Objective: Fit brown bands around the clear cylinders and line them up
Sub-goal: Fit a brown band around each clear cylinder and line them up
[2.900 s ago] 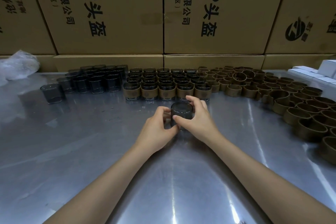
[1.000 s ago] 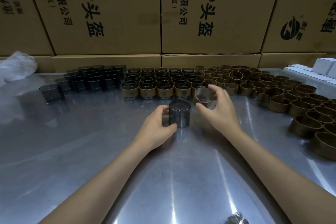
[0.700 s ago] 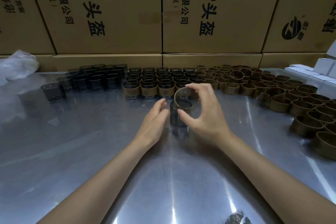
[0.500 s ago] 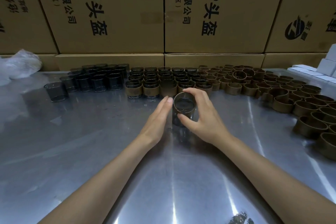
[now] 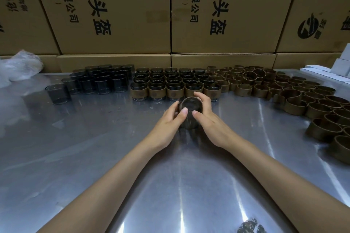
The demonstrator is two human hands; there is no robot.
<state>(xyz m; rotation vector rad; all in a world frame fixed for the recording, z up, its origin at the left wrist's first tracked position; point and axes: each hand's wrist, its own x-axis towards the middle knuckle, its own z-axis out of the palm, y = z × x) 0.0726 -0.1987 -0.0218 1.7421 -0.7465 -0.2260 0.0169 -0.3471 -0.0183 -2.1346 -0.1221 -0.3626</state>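
A clear smoky cylinder [image 5: 190, 123] stands on the steel table [image 5: 94, 157] in the middle, with a brown band [image 5: 190, 98] around its top. My left hand [image 5: 168, 122] and my right hand [image 5: 207, 117] grip the band from either side, thumbs on its near rim. Behind it stand rows of banded cylinders [image 5: 175, 89]. Bare cylinders [image 5: 98, 83] are grouped at the back left, one of them [image 5: 57, 93] apart. Loose brown bands [image 5: 284, 91] lie piled at the back right.
Large cardboard boxes [image 5: 170, 11] form a wall behind the table. A crumpled plastic bag [image 5: 19, 66] lies at the back left. White boxes [image 5: 333, 72] sit at the back right. Bare steel stretches in front of the hands.
My right hand fetched a loose band from the right and set it over the cylinder. My left hand, flat beside the cylinder half a second ago, now grips the band too, which sits lower.
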